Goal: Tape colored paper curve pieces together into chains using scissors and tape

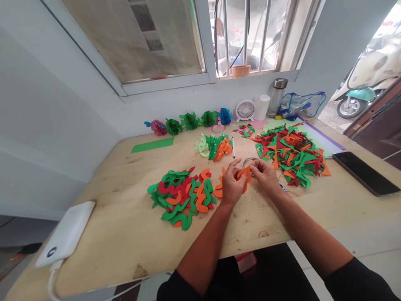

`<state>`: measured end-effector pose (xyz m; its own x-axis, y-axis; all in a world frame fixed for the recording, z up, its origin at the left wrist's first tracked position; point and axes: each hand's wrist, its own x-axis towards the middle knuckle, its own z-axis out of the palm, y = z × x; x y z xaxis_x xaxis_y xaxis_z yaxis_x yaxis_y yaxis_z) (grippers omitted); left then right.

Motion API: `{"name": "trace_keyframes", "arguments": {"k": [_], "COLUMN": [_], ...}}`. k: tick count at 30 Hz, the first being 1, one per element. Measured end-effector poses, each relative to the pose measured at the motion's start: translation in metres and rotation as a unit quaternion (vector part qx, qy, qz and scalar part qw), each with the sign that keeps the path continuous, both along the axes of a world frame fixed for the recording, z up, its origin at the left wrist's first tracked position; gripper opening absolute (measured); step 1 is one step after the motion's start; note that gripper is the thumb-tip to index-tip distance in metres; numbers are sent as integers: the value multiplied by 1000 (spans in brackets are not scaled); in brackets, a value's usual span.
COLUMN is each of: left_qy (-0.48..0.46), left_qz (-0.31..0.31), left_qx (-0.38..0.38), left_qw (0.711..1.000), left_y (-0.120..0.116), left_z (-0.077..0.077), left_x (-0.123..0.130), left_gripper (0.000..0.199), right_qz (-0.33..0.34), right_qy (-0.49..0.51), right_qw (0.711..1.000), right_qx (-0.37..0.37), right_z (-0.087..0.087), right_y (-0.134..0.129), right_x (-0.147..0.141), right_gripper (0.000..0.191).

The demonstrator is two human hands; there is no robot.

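My left hand pinches an orange paper cut-out just above the table. On the paper's right edge, the fingers of my right hand are closed too. A ring-shaped thing, perhaps a tape roll, lies behind my hands, partly hidden. Other orange cut-outs rest to the left of my left hand. Further left is a heap of wavy green, red and orange paper shapes. A pile of paper scraps spreads beyond my right hand.
Along the wall stand paper flowers, a small fan and a glass bottle. A pen lies behind my hands. A phone is at the right, a white power bank at the left, and a green strip further back.
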<state>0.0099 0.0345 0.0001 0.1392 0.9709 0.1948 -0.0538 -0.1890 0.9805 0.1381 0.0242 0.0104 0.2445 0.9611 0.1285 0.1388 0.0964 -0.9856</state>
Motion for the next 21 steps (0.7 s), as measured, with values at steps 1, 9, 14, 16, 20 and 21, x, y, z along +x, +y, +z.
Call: {"name": "trace_keyframes", "arguments": {"k": [1, 9, 14, 16, 20, 21], "left_qy": [1, 41, 34, 26, -11, -27], "left_qz": [15, 114, 115, 97, 51, 41], "left_qx": [-2, 6, 6, -3, -10, -16], "left_qw": [1000, 993, 993, 995, 999, 999], "left_y": [1, 2, 2, 2, 3, 3], "left_z": [1, 7, 2, 0, 1, 2], "left_x": [-1, -6, -6, -5, -2, -1], "left_gripper": [49, 41, 37, 36, 23, 20], "right_qz": [-6, 60, 106, 109, 77, 68], "right_qy": [6, 33, 4, -11, -33, -35], "right_qw": [1000, 998, 993, 993, 996, 997], "right_qx": [-2, 17, 47, 41, 11, 8], "right_z": [0, 9, 14, 14, 12, 11], "right_y": [0, -4, -7, -7, -6, -5], "right_x": [0, -5, -9, -10, -9, -9], "right_gripper": [24, 25, 24, 23, 21, 20]}}
